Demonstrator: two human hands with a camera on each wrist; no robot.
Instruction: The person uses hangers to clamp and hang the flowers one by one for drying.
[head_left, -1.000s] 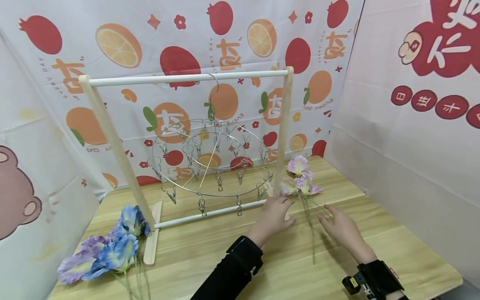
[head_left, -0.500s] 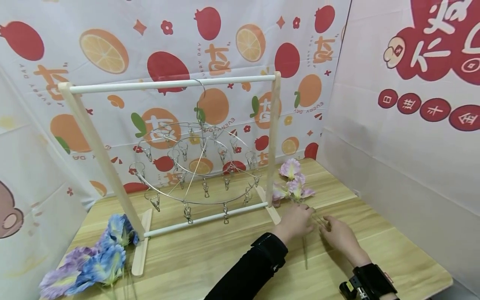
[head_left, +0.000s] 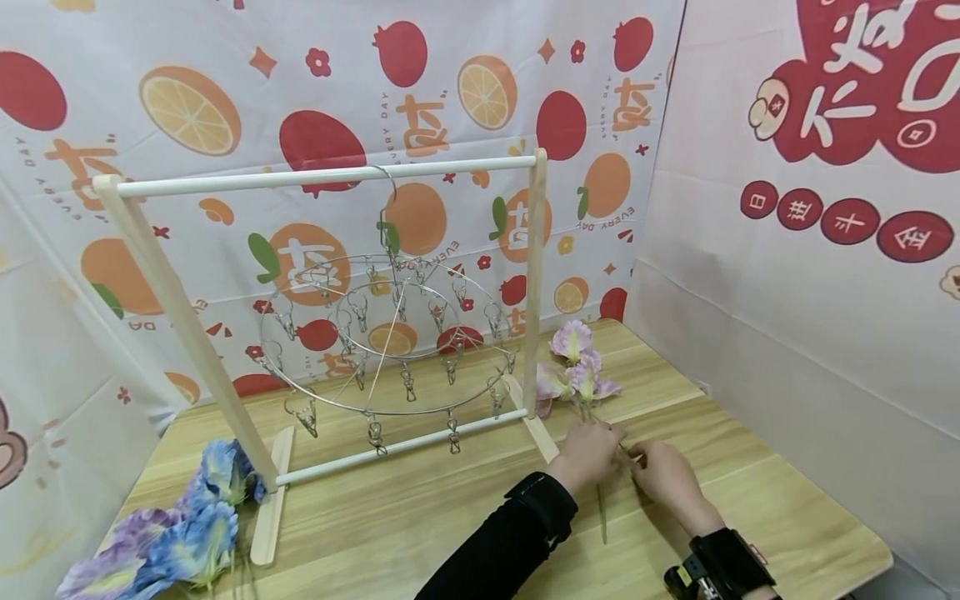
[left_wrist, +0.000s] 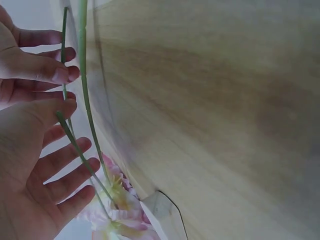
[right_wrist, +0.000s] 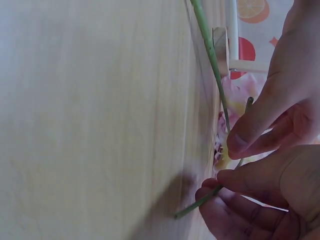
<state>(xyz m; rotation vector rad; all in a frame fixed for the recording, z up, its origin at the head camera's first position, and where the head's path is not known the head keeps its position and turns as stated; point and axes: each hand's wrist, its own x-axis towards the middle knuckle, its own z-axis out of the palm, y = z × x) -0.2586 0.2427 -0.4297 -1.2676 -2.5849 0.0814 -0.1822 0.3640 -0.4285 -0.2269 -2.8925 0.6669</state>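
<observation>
Pink-purple artificial flowers (head_left: 581, 367) lie on the table right of the wooden rack, their thin green stems (left_wrist: 85, 95) running toward me. My left hand (head_left: 588, 454) pinches a stem just below the blooms; in the left wrist view its other fingers are spread. Close beside it, my right hand (head_left: 667, 475) grips a stem end between thumb and index finger, as the right wrist view shows at the bent green stem (right_wrist: 200, 201). One longer stem hangs past both hands toward the table. The exact contact under the left fingers is partly hidden.
A wooden rack (head_left: 534, 283) with white bars stands on the table (head_left: 720, 492). From its top bar hangs a round metal clip hanger (head_left: 382, 408) with several clips. Blue and purple artificial flowers (head_left: 195, 537) lie at the left. Printed cloths back the table.
My left hand has moved right and onto the stems, close to my right hand. Both hands have drawn together, and the right fingers have closed on a stem. The head view has shifted slightly.
</observation>
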